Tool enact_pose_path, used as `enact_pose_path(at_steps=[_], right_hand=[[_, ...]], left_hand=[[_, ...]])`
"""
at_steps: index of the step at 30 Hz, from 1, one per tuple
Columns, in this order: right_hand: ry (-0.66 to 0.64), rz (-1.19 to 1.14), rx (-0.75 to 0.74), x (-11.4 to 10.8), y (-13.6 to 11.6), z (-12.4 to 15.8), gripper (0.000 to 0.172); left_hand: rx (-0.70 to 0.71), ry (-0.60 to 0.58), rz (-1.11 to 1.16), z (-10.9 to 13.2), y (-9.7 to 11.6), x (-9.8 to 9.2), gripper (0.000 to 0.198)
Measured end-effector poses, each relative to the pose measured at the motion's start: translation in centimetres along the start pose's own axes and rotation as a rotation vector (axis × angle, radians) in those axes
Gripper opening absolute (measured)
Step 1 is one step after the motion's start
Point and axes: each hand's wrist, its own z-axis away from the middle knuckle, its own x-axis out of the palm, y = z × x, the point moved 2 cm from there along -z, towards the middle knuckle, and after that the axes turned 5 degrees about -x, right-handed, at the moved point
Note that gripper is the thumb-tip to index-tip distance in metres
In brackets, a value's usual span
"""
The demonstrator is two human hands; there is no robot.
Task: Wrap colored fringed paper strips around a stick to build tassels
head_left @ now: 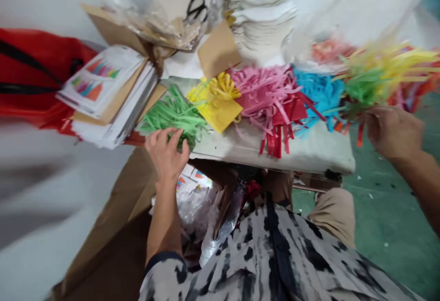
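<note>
1. Nearest the camera, a patterned black-and-white shirt point(268, 255) fills the bottom of the frame, with a beige trouser knee point(333, 214) to its right.
2. A brown cardboard sheet point(113, 227) slants across the lower left, and a green floor point(385, 209) spreads along the lower right.
3. Across the middle runs a pale padded surface point(309, 150), carrying rows of cut paper.
4. At the left edge lies a red bag point(34, 72) with black straps, and a clear plastic sheet point(357, 8) billows at the upper right.
5. Above the surface sits a tall stack of white fringed paper point(263, 17); a stack of printed sheets point(106, 95) with coloured triangles lies at the left, just beside the green strips.
6. On the surface, from left to right, lie green paper strips point(173, 113), a yellow card with curled strips point(215, 106), pink strips point(264, 95) over red ones point(275, 138), and blue strips point(318, 92).
7. The right hand point(393, 131), at the right of the frame, is curled closed around a bundle of green and yellow strips point(381, 74).
8. The left hand point(167, 154) rests on the green strips, fingers spread wide.
9. A kraft card square point(218, 49) lies at the top centre, below black-handled scissors point(196, 8).
</note>
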Motion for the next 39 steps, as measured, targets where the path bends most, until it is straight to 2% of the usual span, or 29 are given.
enact_pose_path(at_steps=[2, 3, 5, 7, 8, 11, 13, 15, 17, 20, 22, 24, 26, 27, 29, 31, 33, 36, 39], right_hand=[[0.079, 0.072, -0.013, -0.9, 1.2, 0.2, 0.022], [0.135, 0.068, -0.057, -1.2, 1.0, 0.3, 0.017], [0.249, 0.003, -0.170, -1.7, -0.4, 0.6, 0.008], [0.304, -0.091, -0.242, -2.5, -2.9, 1.2, 0.013], [0.312, -0.141, -0.258, -3.0, -4.3, 1.6, 0.014], [0.255, -0.289, -0.254, -4.3, -7.7, 2.8, 0.012], [0.204, -0.407, -0.226, -5.0, -9.0, 3.6, 0.009], [0.168, -0.499, -0.195, -5.5, -9.4, 4.3, 0.013], [0.132, -0.561, -0.149, -5.7, -9.3, 4.8, 0.019], [0.092, -0.680, -0.039, -5.4, -8.5, 5.0, 0.027], [0.067, -0.751, 0.036, -4.9, -7.6, 4.4, 0.033], [0.104, -0.811, 0.074, -4.6, -6.8, 3.1, 0.040], [0.259, -0.849, 0.042, -5.2, -5.9, 1.4, 0.041], [0.379, -0.833, -0.010, -5.8, -5.5, 0.5, 0.037], [0.626, -0.699, -0.191, -7.1, -4.7, -0.6, 0.025], [0.769, -0.492, -0.382, -7.5, -3.6, -0.9, 0.019], [0.714, -0.267, -0.465, -6.4, -1.9, -0.7, 0.019], [0.396, 0.066, -0.385, -2.5, 1.3, 0.1, 0.025], [0.039, 0.262, -0.324, 1.1, 4.0, 1.3, 0.026]], left_hand=[[0.042, 0.078, 0.025, -0.7, 2.6, 0.4, 0.046], [0.096, 0.134, 0.070, -1.2, 4.6, 0.7, 0.043], [0.207, 0.095, 0.211, -2.7, 10.0, 2.0, 0.041], [0.377, 0.082, 0.401, -4.6, 16.6, 3.9, 0.041], [0.385, -0.013, 0.467, -5.6, 19.8, 5.2, 0.043], [0.482, -0.186, 0.662, -7.5, 28.6, 8.9, 0.036], [0.492, -0.272, 0.722, -7.8, 32.6, 10.8, 0.030], [0.481, -0.335, 0.736, -7.3, 34.9, 11.9, 0.023], [0.467, -0.401, 0.719, -6.5, 35.7, 12.6, 0.020], [0.448, -0.527, 0.688, -5.5, 35.5, 13.7, 0.027], [0.443, -0.591, 0.703, -5.7, 35.1, 14.9, 0.031], [0.439, -0.580, 0.740, -6.7, 34.7, 16.5, 0.033], [0.412, -0.479, 0.757, -8.3, 34.1, 18.0, 0.041], [0.385, -0.416, 0.751, -9.1, 33.7, 18.6, 0.047], [0.324, -0.307, 0.738, -10.0, 32.8, 19.2, 0.055], [0.292, -0.243, 0.721, -9.8, 31.9, 18.8, 0.055], [0.294, -0.236, 0.668, -8.4, 31.0, 17.8, 0.048], [0.289, -0.308, 0.526, -5.2, 29.2, 15.5, 0.033], [0.267, -0.349, 0.435, -2.0, 26.5, 12.8, 0.023]])
